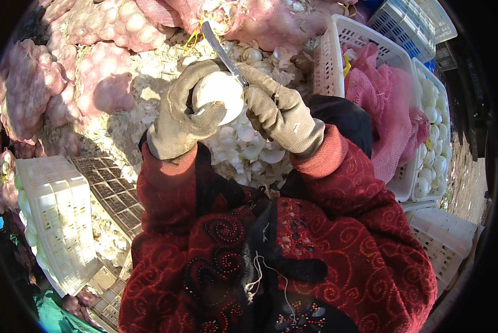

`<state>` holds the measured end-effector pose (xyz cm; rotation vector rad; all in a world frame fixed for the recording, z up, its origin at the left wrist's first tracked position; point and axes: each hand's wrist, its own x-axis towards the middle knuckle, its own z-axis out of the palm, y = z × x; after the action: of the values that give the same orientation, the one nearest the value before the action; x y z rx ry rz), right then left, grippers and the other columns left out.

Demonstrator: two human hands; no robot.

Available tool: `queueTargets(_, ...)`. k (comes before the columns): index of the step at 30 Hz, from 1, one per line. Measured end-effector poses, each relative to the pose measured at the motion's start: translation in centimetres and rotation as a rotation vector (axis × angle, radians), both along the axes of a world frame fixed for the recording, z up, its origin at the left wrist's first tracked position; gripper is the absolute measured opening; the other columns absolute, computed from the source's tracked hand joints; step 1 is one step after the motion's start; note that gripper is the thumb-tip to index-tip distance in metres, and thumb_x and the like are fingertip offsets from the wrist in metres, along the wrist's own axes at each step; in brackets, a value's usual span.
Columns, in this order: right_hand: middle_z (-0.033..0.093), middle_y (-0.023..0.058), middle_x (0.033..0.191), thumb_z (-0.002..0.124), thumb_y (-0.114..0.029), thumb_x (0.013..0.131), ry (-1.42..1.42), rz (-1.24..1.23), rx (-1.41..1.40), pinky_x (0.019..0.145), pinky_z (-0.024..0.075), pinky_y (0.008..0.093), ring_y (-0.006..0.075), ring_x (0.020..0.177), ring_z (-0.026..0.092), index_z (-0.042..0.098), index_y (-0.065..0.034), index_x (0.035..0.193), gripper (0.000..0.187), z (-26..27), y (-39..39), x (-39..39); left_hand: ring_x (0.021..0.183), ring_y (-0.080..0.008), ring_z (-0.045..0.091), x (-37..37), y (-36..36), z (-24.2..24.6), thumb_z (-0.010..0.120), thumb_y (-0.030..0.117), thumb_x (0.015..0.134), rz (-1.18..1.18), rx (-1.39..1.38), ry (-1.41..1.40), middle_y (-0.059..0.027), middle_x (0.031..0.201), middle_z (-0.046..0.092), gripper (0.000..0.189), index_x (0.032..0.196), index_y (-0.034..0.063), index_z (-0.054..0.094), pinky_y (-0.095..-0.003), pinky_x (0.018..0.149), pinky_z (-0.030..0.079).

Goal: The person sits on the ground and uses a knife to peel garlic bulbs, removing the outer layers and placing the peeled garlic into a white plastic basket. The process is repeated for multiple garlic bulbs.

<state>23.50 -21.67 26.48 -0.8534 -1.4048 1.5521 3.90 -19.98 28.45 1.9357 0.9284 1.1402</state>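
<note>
In a grey knit glove, my left hand grips a white onion, its thumb across the front of the bulb and its fingers around the far side. My right hand, gloved likewise, is closed around the handle end of a knife. The blade points up and to the left, passing beside the onion's upper right edge. Whether the blade touches the onion cannot be told. The handle is hidden in my right fist. Below the hands lies a heap of onion peels.
Pink mesh sacks of onions line the top and left. At right, a white plastic crate holds pink netting, beside a crate of peeled onions. Another white crate stands at lower left, near brown plastic grating.
</note>
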Motion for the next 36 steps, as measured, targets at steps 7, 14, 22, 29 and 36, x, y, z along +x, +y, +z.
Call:
queueTargets(7, 0.060, 0.0090, 0.107, 0.054, -0.016, 0.090, 0.053, 0.083, 0.065, 0.083, 0.0432, 0.0241, 0.0115, 0.094, 0.054, 0.035, -0.0006, 0.135, 0.050, 0.26, -0.22, 0.14, 0.088, -0.0180, 0.058, -0.37, -0.46, 0.45, 0.066, 0.007, 0.070, 0.204, 0.146, 0.200, -0.0121, 0.101, 0.059, 0.047, 0.114, -0.0021, 0.051, -0.0292, 0.077, 0.047)
queueTargets(14, 0.060, 0.0120, 0.109, 0.055, -0.017, 0.090, -0.110, -0.008, 0.345, 0.086, 0.0429, 0.0261, 0.0135, 0.098, 0.054, 0.040, -0.0004, 0.132, 0.048, -0.45, 0.07, -0.52, 0.084, -0.0188, 0.058, -0.43, -0.18, -0.06, 0.070, 0.009, 0.069, 0.157, -0.068, 0.127, -0.0122, 0.095, 0.059, 0.045, 0.109, -0.0017, 0.051, -0.0304, 0.073, 0.047)
queueTargets(22, 0.058, 0.0048, 0.102, 0.051, -0.012, 0.092, 0.141, 0.049, 0.044, 0.078, 0.0424, 0.0208, 0.0068, 0.089, 0.050, 0.039, -0.0001, 0.132, 0.044, 0.11, -0.34, -0.21, 0.085, -0.0212, 0.056, -0.28, -0.16, 0.10, 0.072, 0.014, 0.069, 0.200, 0.096, 0.157, -0.0122, 0.093, 0.056, 0.051, 0.111, -0.0007, 0.047, -0.0324, 0.075, 0.046)
queueTargets(29, 0.059, 0.0076, 0.105, 0.054, -0.012, 0.090, 0.051, 0.127, 0.076, 0.081, 0.0442, 0.0231, 0.0085, 0.092, 0.053, 0.036, 0.0008, 0.134, 0.049, 0.27, -0.64, -0.47, 0.086, -0.0236, 0.056, 0.01, 0.05, 0.30, 0.071, 0.008, 0.069, 0.128, 0.157, 0.196, -0.0129, 0.100, 0.055, 0.046, 0.109, 0.0013, 0.050, -0.0323, 0.075, 0.046)
queueTargets(36, 0.056, 0.0100, 0.118, 0.053, -0.010, 0.091, 0.060, 0.110, 0.143, 0.087, 0.0428, 0.0233, 0.0090, 0.103, 0.050, 0.037, 0.0009, 0.134, 0.047, 0.25, -0.55, -0.44, 0.081, -0.0247, 0.058, 0.11, -0.34, 0.46, 0.071, 0.009, 0.066, 0.086, 0.113, 0.211, -0.0149, 0.092, 0.057, 0.045, 0.105, 0.0002, 0.051, -0.0333, 0.069, 0.048)
